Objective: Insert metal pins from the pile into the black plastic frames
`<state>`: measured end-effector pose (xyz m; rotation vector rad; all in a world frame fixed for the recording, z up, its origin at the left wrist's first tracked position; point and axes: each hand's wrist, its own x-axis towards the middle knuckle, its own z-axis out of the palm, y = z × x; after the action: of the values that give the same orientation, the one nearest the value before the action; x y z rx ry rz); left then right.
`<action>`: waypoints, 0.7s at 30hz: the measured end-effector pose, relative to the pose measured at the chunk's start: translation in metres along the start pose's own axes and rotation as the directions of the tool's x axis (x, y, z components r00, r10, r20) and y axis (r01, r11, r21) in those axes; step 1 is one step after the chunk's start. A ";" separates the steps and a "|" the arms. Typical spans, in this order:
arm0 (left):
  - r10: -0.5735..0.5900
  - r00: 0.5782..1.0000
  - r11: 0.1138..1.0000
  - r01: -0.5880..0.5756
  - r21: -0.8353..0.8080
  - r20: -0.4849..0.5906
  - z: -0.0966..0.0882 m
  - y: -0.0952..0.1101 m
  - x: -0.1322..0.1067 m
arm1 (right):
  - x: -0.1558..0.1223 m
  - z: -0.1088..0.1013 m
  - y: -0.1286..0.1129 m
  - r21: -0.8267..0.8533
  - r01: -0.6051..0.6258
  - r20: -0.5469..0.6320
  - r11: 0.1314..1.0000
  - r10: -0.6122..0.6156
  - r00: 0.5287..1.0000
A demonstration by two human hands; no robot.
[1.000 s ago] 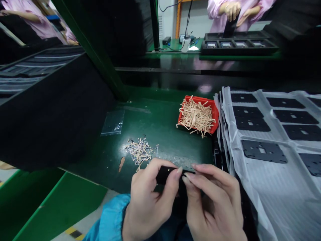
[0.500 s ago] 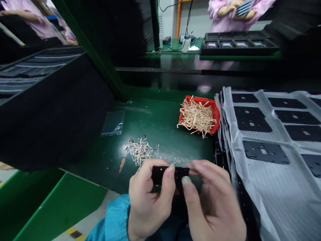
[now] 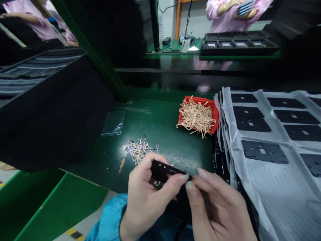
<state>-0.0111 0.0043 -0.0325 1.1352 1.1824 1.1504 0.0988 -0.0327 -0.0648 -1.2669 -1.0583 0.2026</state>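
Head view, looking down at a green workbench [image 3: 160, 134]: the left hand [image 3: 147, 197] pinches a narrow black strip [image 3: 167, 171] between thumb and fingers, with the strip's left end sticking out above the fingers and its right end past the thumb tip. The right hand [image 3: 215, 207] sits just to the right, thumb and fingertips drawn close together at that right end (touching it or just beside it, the view does not settle which). A blue sleeve [image 3: 109, 217] covers the left wrist.

Beyond the hands lies a loose pile of tan strips [image 3: 139, 150] on the bench, and behind it a red tray [image 3: 198, 115] is heaped with more. A clear plastic bag [image 3: 112, 123] lies to the left. On the right, black plates [image 3: 264, 151] sit on a white plastic sheet [image 3: 250, 190]. Across the bench, a co-worker in pink [image 3: 225, 16] holds a dark item.
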 end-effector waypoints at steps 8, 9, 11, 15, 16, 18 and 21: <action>0.111 0.981 0.973 -0.140 0.186 0.158 -0.013 -0.005 -0.001 | 0.022 -0.010 0.006 -0.100 0.274 0.286 0.956 -0.237 0.928; 0.117 0.970 0.966 -0.161 0.200 0.213 -0.016 -0.004 -0.001 | 0.021 -0.012 0.007 -0.107 0.247 0.303 0.963 -0.205 0.931; 0.193 0.939 0.931 -0.267 0.249 0.284 -0.022 -0.004 0.000 | 0.019 -0.014 0.010 -0.084 0.158 0.293 0.984 -0.127 0.948; 0.445 0.825 0.779 -0.548 0.303 0.349 -0.027 -0.001 0.003 | 0.015 -0.016 0.012 0.021 0.015 0.274 1.000 -0.020 0.961; 0.496 0.791 0.740 -0.601 0.302 0.358 -0.027 0.001 0.004 | 0.015 -0.017 0.013 0.040 0.019 0.292 0.999 -0.030 0.956; 0.564 0.732 0.676 -0.675 0.296 0.382 -0.027 0.003 0.006 | 0.017 -0.019 0.015 0.060 0.064 0.325 0.996 -0.080 0.942; 0.615 0.661 0.592 -0.747 0.302 0.430 -0.027 0.006 0.010 | 0.018 -0.018 0.017 0.022 0.122 0.344 0.992 -0.122 0.931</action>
<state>-0.0381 0.0160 -0.0289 2.2006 0.7909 1.2303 0.1288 -0.0277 -0.0682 -1.1852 -1.4349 0.3385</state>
